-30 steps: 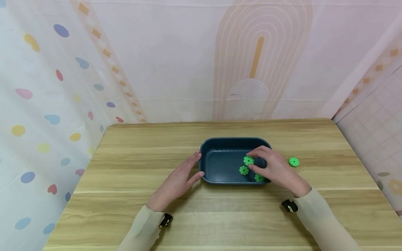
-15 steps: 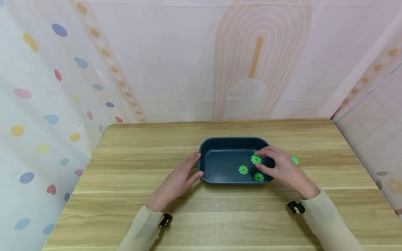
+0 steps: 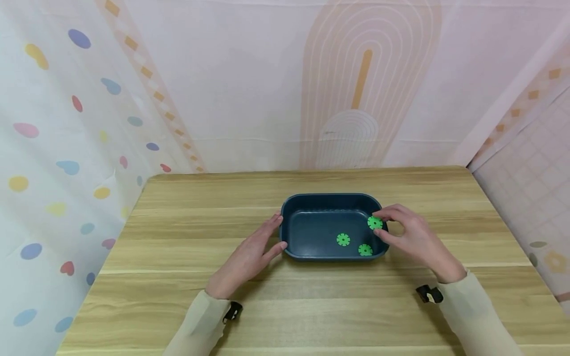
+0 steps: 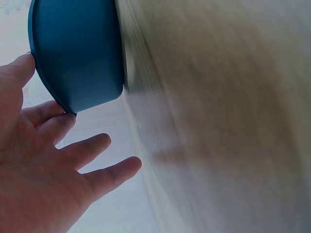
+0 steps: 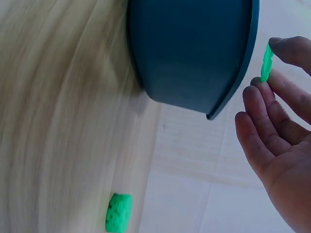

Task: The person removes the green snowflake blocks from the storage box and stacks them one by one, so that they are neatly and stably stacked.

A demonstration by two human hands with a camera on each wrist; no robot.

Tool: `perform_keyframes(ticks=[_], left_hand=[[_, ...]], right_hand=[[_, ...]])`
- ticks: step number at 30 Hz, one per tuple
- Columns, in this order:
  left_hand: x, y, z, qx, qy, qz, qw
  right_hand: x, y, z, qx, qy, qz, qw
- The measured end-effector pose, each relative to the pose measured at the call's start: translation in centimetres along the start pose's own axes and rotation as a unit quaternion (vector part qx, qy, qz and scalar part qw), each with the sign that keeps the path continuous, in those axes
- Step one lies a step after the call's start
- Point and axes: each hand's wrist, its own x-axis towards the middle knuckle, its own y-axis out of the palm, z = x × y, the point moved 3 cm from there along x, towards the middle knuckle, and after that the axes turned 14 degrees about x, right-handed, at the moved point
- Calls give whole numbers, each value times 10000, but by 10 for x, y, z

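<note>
Moved disc: since the earlier frame, the held green disc (image 3: pixel 375 220) has travelled rightward over the dark blue tray (image 3: pixel 311 232), and is now just above the tray's right end.
Right hand: the right hand (image 3: pixel 413 238) pinches that disc between thumb and fingertip, beside the tray's right rim.
Left hand: the left hand (image 3: pixel 246 262) is spread, thumb and fingertips touching the tray's left end; it has stayed there.
Inside the tray: one disc (image 3: pixel 343 240) lies right of centre; another disc (image 3: pixel 365 249) is at the near right corner.
Outside the tray: a green stack (image 5: pixel 118 213) sits on the desk (image 3: pixel 285 306), apart from the tray's right end.
Meaning: the shift appears to part the held disc from the two inside, though it is not yet clear of the rim.
</note>
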Motion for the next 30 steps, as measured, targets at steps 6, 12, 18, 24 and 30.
perform_keyframes(ticks=[6,12,18,24,30], left_hand=[[0,0,0,23,-30,-3,10000],[0,-1,-1,24,-25,-29,10000],[0,-1,-2,28,-31,-30,10000],[0,-1,-2,-1,-5,-49,10000],[0,-1,-2,17,-19,-32,10000]], right_hand=[[-3,-6,-3,-101,-148,-158,9997],[-5,-11,-5,-66,-26,-171,9998],[-8,-16,-8,-54,-97,-303,9995],[-10,-21,-10,-37,-49,-378,9993],[-12,-27,-13,-122,-79,-510,9986]])
